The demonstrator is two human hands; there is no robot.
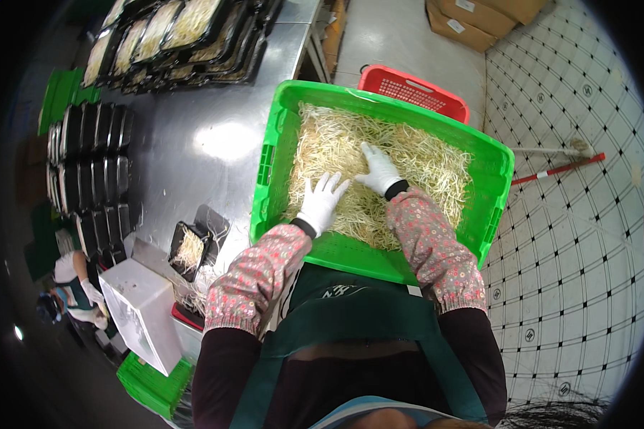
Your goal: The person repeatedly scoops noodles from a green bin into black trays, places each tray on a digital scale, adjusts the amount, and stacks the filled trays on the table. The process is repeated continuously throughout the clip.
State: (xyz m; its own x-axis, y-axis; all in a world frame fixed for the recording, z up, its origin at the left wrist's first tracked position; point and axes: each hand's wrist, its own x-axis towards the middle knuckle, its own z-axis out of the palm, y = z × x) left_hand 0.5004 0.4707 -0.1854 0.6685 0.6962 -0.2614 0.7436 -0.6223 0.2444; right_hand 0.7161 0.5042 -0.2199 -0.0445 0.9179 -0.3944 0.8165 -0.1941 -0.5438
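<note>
A green plastic crate (365, 260) stands before me, with a thick layer of bean sprouts (434, 166) in it. My left hand (322, 202), in a white glove, rests on the sprouts left of the middle, its fingers spread. Further right and a little higher lies my right hand (378, 169), also gloved, its fingers apart on the sprouts. Neither hand is plainly closed round anything. A small black tray (189, 249) holding sprouts sits on the metal table, left of the crate.
Black trays filled with sprouts (166, 32) are stacked on the metal table (193, 177); more black trays (94, 128) stand at its far left. A red basket (416, 91) is behind the crate. Lower left are a white box (139, 311), a green crate (155, 383) and a co-worker (75, 289).
</note>
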